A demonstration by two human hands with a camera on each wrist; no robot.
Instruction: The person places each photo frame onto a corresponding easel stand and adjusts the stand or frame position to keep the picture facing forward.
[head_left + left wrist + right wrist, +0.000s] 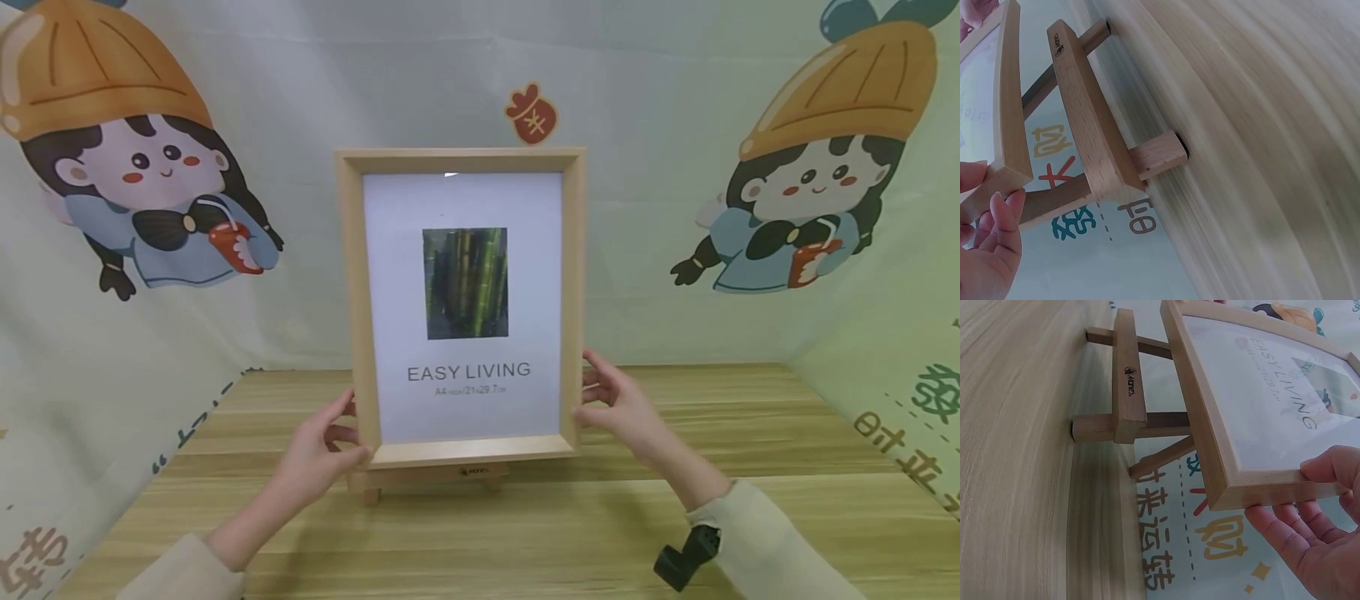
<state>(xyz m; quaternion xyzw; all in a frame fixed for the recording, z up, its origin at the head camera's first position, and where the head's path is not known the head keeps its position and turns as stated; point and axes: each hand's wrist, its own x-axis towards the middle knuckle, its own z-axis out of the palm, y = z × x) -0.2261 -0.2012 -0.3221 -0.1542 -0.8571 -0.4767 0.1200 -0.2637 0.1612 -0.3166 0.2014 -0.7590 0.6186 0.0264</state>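
Observation:
A light wooden picture frame [462, 454] with a white "EASY LIVING" sheet and a small bamboo picture is held upright between both hands. My left hand [318, 454] grips its lower left edge, thumb on the front. On the opposite side my right hand [626, 408] grips the lower right edge, its thumb [1329, 465] on the front and fingers beneath. Behind the frame stands a small wooden easel [1088, 106]; both wrist views show a gap between its ledge [1127, 381] and the frame's bottom edge. The frame hides the easel's upper part in the head view.
The easel's legs [1163, 153] stand on a wood-grain table [480, 550]. A pale cloth backdrop [420, 92] with printed cartoon figures and lettering rises behind and at the sides. A black device [686, 558] is strapped at the right sleeve.

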